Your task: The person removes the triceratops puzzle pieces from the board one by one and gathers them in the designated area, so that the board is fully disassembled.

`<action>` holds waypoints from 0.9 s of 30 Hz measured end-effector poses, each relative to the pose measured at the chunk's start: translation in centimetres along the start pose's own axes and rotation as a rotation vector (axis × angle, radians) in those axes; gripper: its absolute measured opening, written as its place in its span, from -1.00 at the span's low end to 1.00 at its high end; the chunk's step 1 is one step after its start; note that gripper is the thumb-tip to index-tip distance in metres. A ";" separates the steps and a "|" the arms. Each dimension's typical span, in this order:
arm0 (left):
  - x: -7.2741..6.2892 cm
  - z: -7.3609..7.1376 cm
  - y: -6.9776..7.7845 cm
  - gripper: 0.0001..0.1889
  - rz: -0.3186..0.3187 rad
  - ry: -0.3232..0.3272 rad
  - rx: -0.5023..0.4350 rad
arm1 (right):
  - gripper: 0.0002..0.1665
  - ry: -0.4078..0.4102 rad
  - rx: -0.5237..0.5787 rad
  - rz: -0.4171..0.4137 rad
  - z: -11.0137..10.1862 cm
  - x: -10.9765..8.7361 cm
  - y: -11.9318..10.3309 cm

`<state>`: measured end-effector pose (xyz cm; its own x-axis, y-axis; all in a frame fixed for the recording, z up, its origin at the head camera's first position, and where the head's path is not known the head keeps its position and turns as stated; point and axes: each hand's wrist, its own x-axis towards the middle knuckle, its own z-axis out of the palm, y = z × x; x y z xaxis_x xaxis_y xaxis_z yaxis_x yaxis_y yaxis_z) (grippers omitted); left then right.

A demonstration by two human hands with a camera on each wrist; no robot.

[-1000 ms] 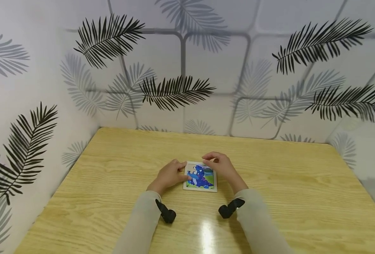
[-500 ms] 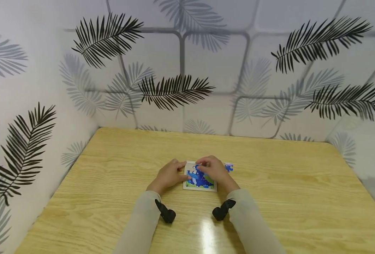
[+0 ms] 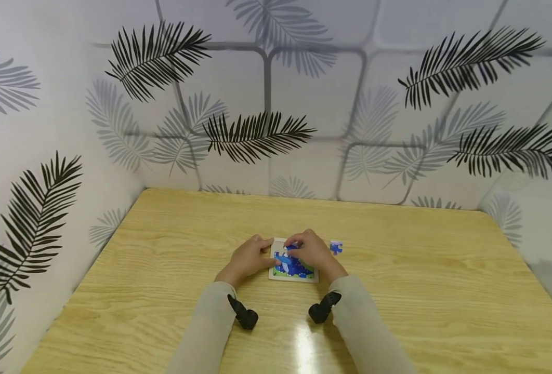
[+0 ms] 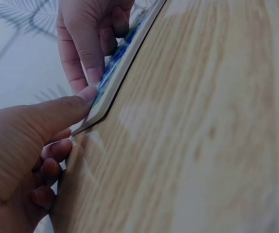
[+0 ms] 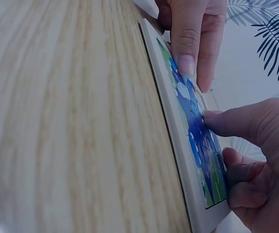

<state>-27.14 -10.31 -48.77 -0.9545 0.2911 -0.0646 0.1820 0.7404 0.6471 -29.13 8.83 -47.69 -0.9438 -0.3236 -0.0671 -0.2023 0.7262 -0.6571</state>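
While the thumb of the left hand (image 3: pixel 248 258) presses on the puzzle (image 3: pixel 296 269) near its left border, the bent fingers grip the outer edge. The thumb of the right hand (image 3: pixel 313 251) touches the upper face; whether these fingers pinch a piece cannot be told. The puzzle lies on the tabletop (image 3: pixel 425 275), square, with a pale frame (image 3: pixel 292 280), a blue dinosaur on green and a bare patch at upper left. One loose blue piece (image 3: pixel 336 247) lies near the right hand, at its right.

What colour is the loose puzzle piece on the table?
The puzzle piece is mostly blue, paler along its far edge; head view shows it best.
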 end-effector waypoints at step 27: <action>0.0 0.0 -0.1 -0.27 0.020 0.006 0.015 | -0.87 0.044 0.042 0.074 0.3 -0.2 -0.4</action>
<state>-27.13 -10.41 -48.82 -0.9519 0.3027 -0.0470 0.2050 0.7435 0.6366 -28.74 8.41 -47.61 -0.9665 -0.2424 -0.0839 -0.1214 0.7204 -0.6829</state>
